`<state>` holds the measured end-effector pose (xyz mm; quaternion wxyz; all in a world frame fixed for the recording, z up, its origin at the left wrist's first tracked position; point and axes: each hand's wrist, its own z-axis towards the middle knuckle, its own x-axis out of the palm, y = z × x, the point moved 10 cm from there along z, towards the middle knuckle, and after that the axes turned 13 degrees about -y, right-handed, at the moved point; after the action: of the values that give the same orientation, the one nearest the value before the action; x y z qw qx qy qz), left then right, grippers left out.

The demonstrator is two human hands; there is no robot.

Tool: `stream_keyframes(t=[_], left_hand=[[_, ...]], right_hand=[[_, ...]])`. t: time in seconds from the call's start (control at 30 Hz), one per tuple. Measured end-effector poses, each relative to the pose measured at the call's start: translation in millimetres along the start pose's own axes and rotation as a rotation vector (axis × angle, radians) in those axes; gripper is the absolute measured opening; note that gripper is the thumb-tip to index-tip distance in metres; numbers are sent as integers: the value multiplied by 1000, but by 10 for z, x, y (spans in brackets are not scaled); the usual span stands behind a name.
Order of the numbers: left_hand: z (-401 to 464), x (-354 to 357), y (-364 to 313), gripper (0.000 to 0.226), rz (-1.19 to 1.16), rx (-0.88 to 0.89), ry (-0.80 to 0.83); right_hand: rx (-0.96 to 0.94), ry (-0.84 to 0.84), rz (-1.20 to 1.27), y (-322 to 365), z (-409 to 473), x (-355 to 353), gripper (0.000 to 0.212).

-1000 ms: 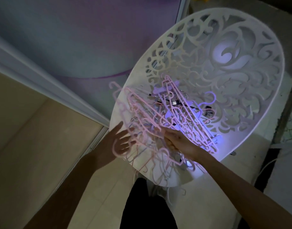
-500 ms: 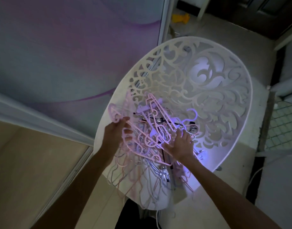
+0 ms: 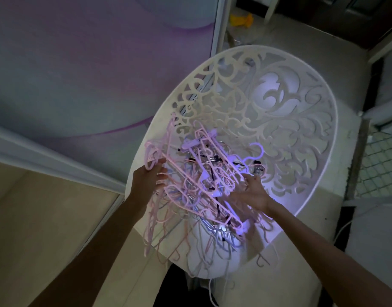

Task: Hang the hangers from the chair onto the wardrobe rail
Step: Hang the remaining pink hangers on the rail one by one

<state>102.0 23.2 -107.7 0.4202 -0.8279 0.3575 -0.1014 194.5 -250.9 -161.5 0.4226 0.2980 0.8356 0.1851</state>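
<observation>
Head view, dim light: I see a tangled pile of pink hangers (image 3: pixel 199 185) on the white carved chair (image 3: pixel 279 120) at frame centre. My left hand (image 3: pixel 149 180) grips hanger hooks at the pile's left edge; my right hand (image 3: pixel 253 193) rests with spread fingers on its right side. The interlocked hangers risk snagging and spilling if lifted. No wardrobe rail is visible.

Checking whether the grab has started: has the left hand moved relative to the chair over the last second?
Yes. The left hand has moved up onto the chair seat's left edge, gripping pink hangers.
</observation>
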Motion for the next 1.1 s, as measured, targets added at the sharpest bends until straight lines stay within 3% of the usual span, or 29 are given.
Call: stream_keyframes(t=[0.2, 0.3, 0.4, 0.43, 0.57, 0.73, 0.83, 0.9, 1.03, 1.1], left_hand=[[-109, -60, 11, 25, 8, -26, -51], [-224, -114, -38, 26, 18, -39, -79], [-408, -49, -68, 20, -17, -102, 15], [-491, -10, -75, 19, -41, -137, 63], [-831, 157, -163, 17, -202, -237, 230], [-1249, 183, -268, 13, -256, -288, 366], [-1383, 130, -276, 35, -288, -293, 450], [-1373, 54, -282, 24, -286, -238, 423], [-1190, -303, -256, 10, -231, -134, 190], [-1010, -506, -145, 13, -255, -140, 121]], right_hand=[[62, 172, 341, 97, -329, -123, 29], [107, 216, 503, 239, -497, -78, 16], [75, 304, 490, 512, -782, 29, 11], [83, 323, 474, 597, -883, 56, 11], [40, 382, 353, 916, -1229, 171, 47], [-144, 347, 163, 1266, -1557, 65, 41], [-166, 395, 55, 1330, -1680, 214, 58], [-208, 422, -66, 1317, -1679, 365, 72], [-247, 516, -177, 1136, -1565, 639, 70], [-283, 418, -256, 911, -1236, 681, 54]])
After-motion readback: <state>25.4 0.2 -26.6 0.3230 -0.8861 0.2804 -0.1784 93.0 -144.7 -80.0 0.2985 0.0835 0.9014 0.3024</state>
